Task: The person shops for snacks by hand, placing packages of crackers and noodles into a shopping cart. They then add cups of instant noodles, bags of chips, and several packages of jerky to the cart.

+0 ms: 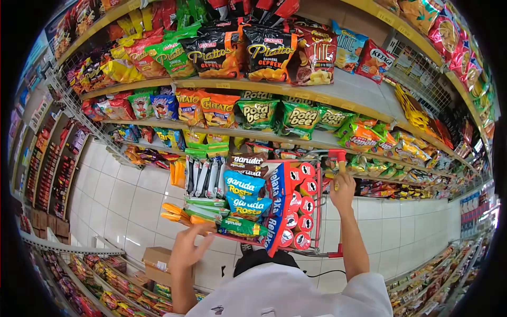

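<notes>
A shopping cart (318, 211) filled with snacks stands right in front of me. My right hand (343, 189) is closed around its handle, just below a red corner piece (336, 154). At the cart's near left side my left hand (194, 240) has its fingers apart and holds nothing. Those fingers are close to some orange packs (175, 212) and a green Garuda pack (240, 227). Blue Garuda Rosta bags (245, 185) lie in the middle of the load. Beside them run blue-and-red Relaxa bags (275, 201) and several red-lidded cans (301, 206).
Shelves of chip bags (272, 55) curve across the far side, with green Potabee bags (301, 119) on a lower level. A cardboard box (157, 263) sits on the tiled floor (129, 211) at my left. More snack shelves (100, 280) line the space behind me.
</notes>
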Motion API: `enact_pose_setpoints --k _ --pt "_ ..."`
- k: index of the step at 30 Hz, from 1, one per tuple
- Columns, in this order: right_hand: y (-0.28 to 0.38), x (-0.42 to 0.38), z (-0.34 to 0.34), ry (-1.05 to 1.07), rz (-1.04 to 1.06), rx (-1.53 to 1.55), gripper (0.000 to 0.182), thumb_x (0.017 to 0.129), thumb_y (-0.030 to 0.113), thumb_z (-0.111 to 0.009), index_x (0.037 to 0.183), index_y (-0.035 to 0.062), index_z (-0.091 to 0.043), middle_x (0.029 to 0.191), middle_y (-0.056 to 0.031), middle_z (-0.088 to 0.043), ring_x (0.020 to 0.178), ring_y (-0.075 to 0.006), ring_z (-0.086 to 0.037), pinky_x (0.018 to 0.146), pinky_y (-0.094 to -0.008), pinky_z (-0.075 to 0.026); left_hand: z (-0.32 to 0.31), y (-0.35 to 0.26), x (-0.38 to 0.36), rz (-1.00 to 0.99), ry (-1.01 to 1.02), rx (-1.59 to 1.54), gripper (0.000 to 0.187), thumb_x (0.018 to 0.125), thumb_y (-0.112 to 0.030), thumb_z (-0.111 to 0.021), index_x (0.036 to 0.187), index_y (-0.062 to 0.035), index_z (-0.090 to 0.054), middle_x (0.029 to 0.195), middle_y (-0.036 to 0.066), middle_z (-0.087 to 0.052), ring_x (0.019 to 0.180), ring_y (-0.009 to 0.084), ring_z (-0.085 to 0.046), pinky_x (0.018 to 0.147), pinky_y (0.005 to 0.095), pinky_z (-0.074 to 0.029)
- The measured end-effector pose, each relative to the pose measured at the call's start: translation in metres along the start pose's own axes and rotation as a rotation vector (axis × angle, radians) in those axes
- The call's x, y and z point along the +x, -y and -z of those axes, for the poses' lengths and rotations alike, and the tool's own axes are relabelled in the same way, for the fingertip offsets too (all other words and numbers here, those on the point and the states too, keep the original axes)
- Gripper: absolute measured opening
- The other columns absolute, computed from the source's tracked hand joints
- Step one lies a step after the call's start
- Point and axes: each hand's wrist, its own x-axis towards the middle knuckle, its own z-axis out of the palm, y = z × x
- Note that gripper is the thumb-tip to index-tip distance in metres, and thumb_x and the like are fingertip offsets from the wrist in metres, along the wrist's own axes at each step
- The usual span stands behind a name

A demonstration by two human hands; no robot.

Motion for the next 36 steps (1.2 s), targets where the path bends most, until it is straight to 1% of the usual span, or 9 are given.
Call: enact_pose_setpoints --k 2,4,6,9,11,16,19,23,36 --pt "0.012 0.042 -0.008 -0.124 0.098 0.194 0.02 0.073 0.005 -0.069 0.092 0.0026 -0.06 0.099 -0.0138 -0.061 0.1 -0.0371 -0.056 0.089 -0.0461 -0.042 -0.017 0.002 -0.001 -0.157 -0.061 0.201 0.02 0.08 -0.008 -0.072 0.1 -0.0046 -0.068 0.089 0.011 -0.069 0.08 0.0254 -0.067 0.074 0.0336 -0.053" --pt "0.038 0.088 -0.003 0.202 -0.265 0.401 0.027 0.075 0.006 -0.067 0.1 0.001 -0.058 0.103 -0.016 -0.059 0.099 -0.0371 -0.056 0.086 -0.044 -0.045 -0.038 0.01 -0.013 -0.079 -0.114 0.152 0.014 0.082 -0.008 -0.071 0.096 -0.0034 -0.068 0.086 0.012 -0.069 0.077 0.0236 -0.067 0.07 0.032 -0.052" --pt "0.012 0.126 -0.053 0.016 0.125 0.33 0.043 0.079 0.013 -0.068 0.117 0.0019 -0.05 0.118 -0.0211 -0.056 0.095 -0.0456 -0.058 0.074 -0.0478 -0.05 -0.058 0.001 -0.023 -0.04 -0.127 0.101 0.014 0.083 -0.007 -0.07 0.096 -0.0033 -0.068 0.084 0.012 -0.068 0.075 0.0223 -0.067 0.068 0.0314 -0.052" --pt "0.017 0.185 -0.079 -0.102 0.162 0.283 0.061 0.079 0.012 -0.067 0.132 0.0023 -0.038 0.132 -0.0222 -0.047 0.097 -0.0458 -0.058 0.076 -0.048 -0.051 -0.082 -0.01 -0.034 0.034 -0.127 0.04 0.013 0.083 -0.007 -0.07 0.095 -0.0032 -0.068 0.082 0.011 -0.067 0.072 0.0204 -0.066 0.065 0.0306 -0.052" --pt "0.033 0.213 -0.067 0.242 0.014 0.222 0.076 0.078 0.014 -0.069 0.141 0.002 -0.029 0.141 -0.0233 -0.039 0.108 -0.0441 -0.055 0.082 -0.0482 -0.051 -0.09 -0.013 -0.042 0.072 -0.124 0.023 0.013 0.083 -0.008 -0.07 0.095 -0.0031 -0.068 0.081 0.011 -0.067 0.069 0.02 -0.065 0.063 0.0302 -0.051" --pt "0.024 0.246 -0.118 0.311 0.108 0.104 0.085 0.075 0.02 -0.073 0.145 0.0031 -0.028 0.139 -0.0282 -0.039 0.105 -0.0415 -0.059 0.085 -0.0465 -0.052 -0.092 0.0 -0.065 0.135 -0.217 0.088 0.013 0.083 -0.007 -0.069 0.095 -0.0032 -0.068 0.081 0.011 -0.067 0.068 0.0204 -0.065 0.063 0.0299 -0.051" --pt "0.034 0.248 -0.106 0.309 0.054 0.196 0.049 0.079 0.021 -0.073 0.118 -0.0058 -0.06 0.125 -0.0273 -0.054 0.106 -0.0409 -0.058 0.087 -0.0445 -0.051 -0.089 0.004 -0.074 0.187 -0.277 0.102 0.012 0.083 -0.005 -0.068 0.094 -0.0018 -0.068 0.081 0.011 -0.069 0.068 0.018 -0.065 0.064 0.0284 -0.051" --pt "0.028 0.231 -0.114 0.072 0.089 0.325 0.017 0.079 0.009 -0.071 0.087 -0.0055 -0.068 0.093 -0.0224 -0.061 0.082 -0.0395 -0.061 0.074 -0.0459 -0.049 -0.089 0.008 -0.073 0.174 -0.312 0.064 0.013 0.083 -0.006 -0.068 0.095 -0.0029 -0.068 0.081 0.012 -0.068 0.07 0.0214 -0.065 0.064 0.0305 -0.051" --pt "0.059 0.141 0.033 -0.282 0.076 0.571 0.009 0.084 0.002 -0.068 0.091 -0.0039 -0.065 0.09 -0.0118 -0.06 0.078 -0.0244 -0.065 0.064 -0.0306 -0.056 -0.134 -0.054 0.065 -0.548 0.146 0.103 0.02 0.08 -0.012 -0.073 0.097 -0.0053 -0.065 0.095 0.01 -0.066 0.088 0.0289 -0.063 0.075 0.0373 -0.05"
